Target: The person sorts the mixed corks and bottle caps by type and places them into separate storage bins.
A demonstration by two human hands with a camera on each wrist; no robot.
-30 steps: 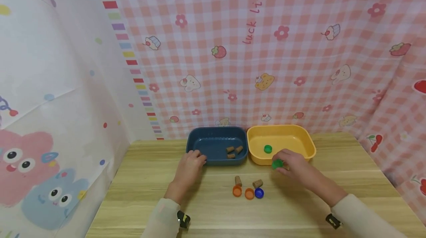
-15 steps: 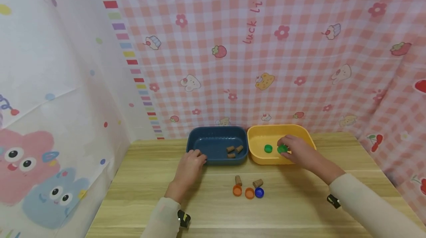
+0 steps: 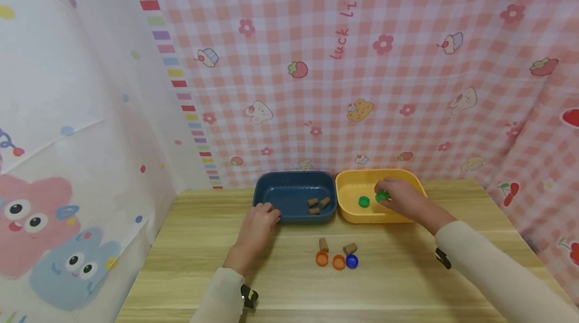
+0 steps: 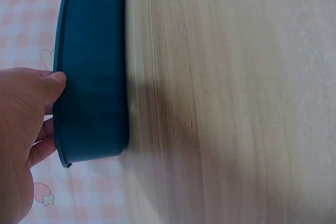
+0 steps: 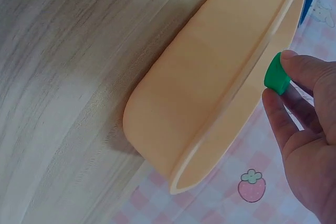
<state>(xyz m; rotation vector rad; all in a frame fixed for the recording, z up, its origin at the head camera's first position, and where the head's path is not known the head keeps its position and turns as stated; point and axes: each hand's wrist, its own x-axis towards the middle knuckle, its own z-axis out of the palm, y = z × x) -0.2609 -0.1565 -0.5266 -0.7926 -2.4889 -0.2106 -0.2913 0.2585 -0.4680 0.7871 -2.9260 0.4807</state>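
My right hand (image 3: 402, 200) pinches a green bottle cap (image 5: 277, 74) between thumb and fingers, over the yellow tray (image 3: 382, 217). Another green cap (image 3: 364, 202) lies on that tray's bottom. At the near left corner of the dark blue tray (image 3: 294, 177), my left hand (image 3: 258, 225) holds the rim. In the left wrist view its thumb (image 4: 55, 80) lies against the outer wall, with the other fingers behind the rim. Several cork stoppers (image 3: 314, 211) lie inside the blue tray at its right.
On the table (image 3: 289, 290) in front of the trays lie two cork stoppers (image 3: 350, 248), two orange caps (image 3: 322, 258) and a blue cap (image 3: 352, 261). The trays stand side by side against a pink checked cloth (image 3: 316, 87).
My right hand has carried the green cap from the yellow tray's front edge inward over the tray, then slightly back and left. The left hand has stayed on the blue tray's rim.
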